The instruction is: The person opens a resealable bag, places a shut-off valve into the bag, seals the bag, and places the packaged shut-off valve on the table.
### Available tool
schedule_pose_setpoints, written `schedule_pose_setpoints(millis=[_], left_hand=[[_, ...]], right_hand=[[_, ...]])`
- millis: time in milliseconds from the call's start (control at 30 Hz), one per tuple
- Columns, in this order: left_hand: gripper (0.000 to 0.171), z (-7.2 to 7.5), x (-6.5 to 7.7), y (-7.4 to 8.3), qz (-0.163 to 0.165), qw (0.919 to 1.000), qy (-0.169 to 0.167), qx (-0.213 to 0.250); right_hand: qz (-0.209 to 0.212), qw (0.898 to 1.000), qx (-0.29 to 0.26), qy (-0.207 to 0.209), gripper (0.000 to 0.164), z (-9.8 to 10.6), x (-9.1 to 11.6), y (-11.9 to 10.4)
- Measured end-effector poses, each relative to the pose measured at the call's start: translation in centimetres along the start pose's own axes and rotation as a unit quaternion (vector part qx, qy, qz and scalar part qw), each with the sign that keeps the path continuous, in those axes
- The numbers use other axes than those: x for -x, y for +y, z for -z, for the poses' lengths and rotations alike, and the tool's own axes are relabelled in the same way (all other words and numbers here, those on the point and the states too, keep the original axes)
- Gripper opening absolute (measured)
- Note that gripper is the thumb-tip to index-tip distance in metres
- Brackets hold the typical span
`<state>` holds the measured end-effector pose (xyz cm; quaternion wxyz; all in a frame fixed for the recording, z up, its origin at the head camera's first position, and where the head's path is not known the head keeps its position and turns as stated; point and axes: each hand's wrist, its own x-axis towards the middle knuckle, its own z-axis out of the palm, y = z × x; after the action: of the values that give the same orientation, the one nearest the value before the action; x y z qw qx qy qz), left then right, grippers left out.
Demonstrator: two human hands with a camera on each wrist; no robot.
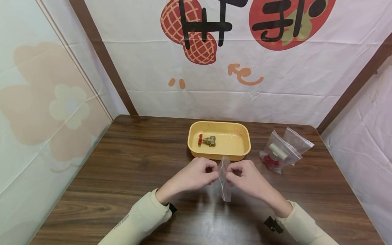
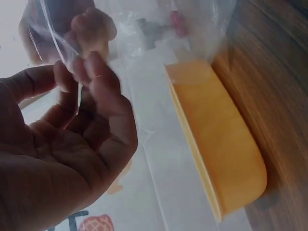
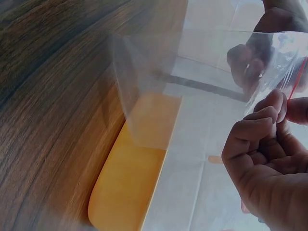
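In front of me both hands hold a clear zip-lock bag (image 1: 226,192) upright over the table. My left hand (image 1: 195,174) pinches one side of its mouth between thumb and fingertips. From the other side my right hand (image 1: 249,178) pinches the plastic, its fingertips (image 3: 274,103) right at the red seal line. The lower part of the bag (image 3: 149,72) is see-through in the right wrist view. Just beyond the hands stands a yellow tray (image 1: 218,157), with a brass gate valve (image 1: 211,140) with a red handwheel lying in its left half.
Right of the tray lies a zip-lock bag (image 1: 293,154) holding a pale cylinder (image 1: 278,151) and a red piece (image 1: 271,161). Another clear bag (image 1: 297,139) lies just behind it. A printed cloth wall (image 1: 214,102) rises behind the wooden table (image 1: 144,146).
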<state>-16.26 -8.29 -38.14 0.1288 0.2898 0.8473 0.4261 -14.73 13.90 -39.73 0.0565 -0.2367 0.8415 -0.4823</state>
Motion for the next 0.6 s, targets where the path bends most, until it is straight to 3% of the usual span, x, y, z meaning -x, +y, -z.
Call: schedule_pose_setpoints(millis=[367, 600], left_hand=[[0.021, -0.27, 0.34, 0.85, -0.042, 0.9982, 0.011, -0.041], [0.022, -0.37, 0.52, 0.96, -0.052, 0.9954, 0.043, -0.068]], right_hand=[[0.027, 0.999, 0.022, 0.015, 0.018, -0.37, -0.09, -0.22], [0.023, 0.999, 0.036, 0.017, 0.022, -0.27, 0.22, -0.29]])
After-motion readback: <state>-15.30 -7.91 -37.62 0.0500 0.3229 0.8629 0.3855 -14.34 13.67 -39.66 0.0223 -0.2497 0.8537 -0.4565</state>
